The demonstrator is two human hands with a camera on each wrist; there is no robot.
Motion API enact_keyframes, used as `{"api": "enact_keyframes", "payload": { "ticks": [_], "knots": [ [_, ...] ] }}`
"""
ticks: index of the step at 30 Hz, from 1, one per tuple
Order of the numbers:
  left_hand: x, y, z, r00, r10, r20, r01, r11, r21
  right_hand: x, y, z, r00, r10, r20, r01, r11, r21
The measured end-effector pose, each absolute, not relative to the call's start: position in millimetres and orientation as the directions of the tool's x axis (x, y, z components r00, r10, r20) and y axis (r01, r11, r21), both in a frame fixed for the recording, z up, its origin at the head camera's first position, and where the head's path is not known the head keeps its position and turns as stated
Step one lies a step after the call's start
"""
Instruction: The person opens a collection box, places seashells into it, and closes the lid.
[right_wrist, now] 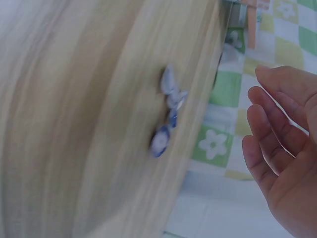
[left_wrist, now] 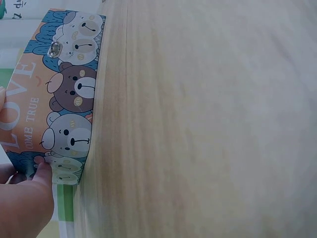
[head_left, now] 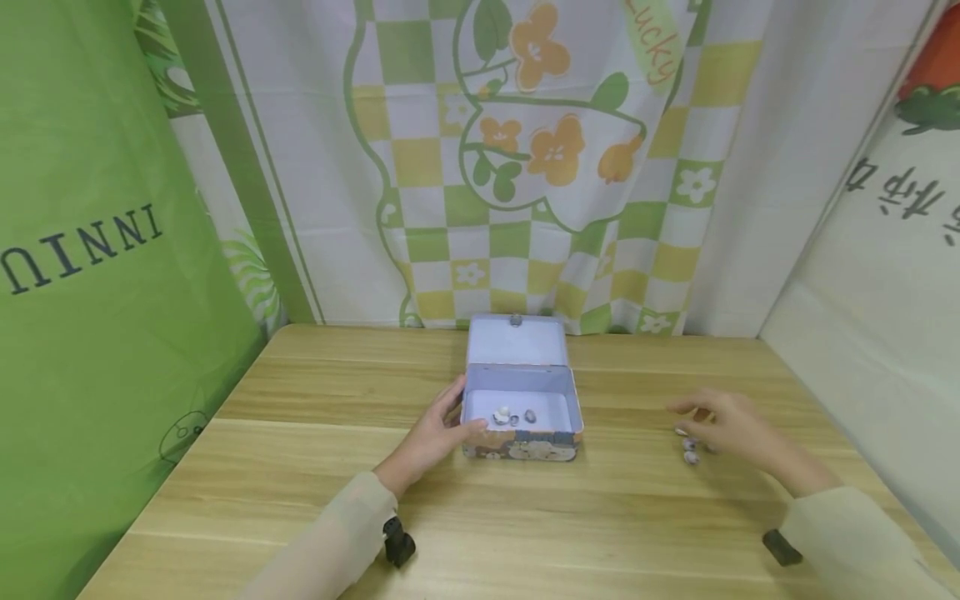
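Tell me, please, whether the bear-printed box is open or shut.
The box is open: its lid stands raised at the back, showing small pieces inside.

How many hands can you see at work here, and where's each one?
2. The left hand grips the open box at its left side; the right hand is near some small pieces on the table. Neither is fully hidden.

The box point(head_left: 522, 448) stands on the table point(head_left: 600, 525) against the right side of the left hand point(head_left: 433, 435), with small pieces point(head_left: 502, 415) inside; loose pieces point(head_left: 691, 457) lie near the right hand point(head_left: 731, 423). Beyond both hands hangs a curtain point(head_left: 555, 208).
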State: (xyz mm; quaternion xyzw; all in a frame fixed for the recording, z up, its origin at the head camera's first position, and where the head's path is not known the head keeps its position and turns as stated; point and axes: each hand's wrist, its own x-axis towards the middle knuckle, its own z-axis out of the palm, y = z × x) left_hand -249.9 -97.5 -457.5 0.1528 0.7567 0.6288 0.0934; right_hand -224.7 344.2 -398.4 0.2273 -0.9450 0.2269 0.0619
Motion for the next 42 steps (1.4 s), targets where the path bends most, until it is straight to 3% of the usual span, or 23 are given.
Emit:
{"api": "enact_keyframes", "payload": {
  "ticks": [9,23,42],
  "knots": [
    [-248.6,-98.0,-456.2,-0.935,0.349,0.058,0.121,0.162,0.979,-229.1,354.7,-410.0,-0.935,-0.331,0.125,-0.352,0.828,-0.436],
    [-247.5,-97.2,-455.4,-0.938,0.343,0.041,0.104,0.167,0.98,-246.2,366.0,-429.4,-0.935,-0.355,0.004,-0.299,0.781,-0.548],
    [-249.0,-96.8,-456.7,-0.935,0.35,0.064,0.123,0.149,0.981,-252.3,369.6,-438.9,-0.925,-0.376,0.047,-0.347,0.791,-0.504]
  ]
}}
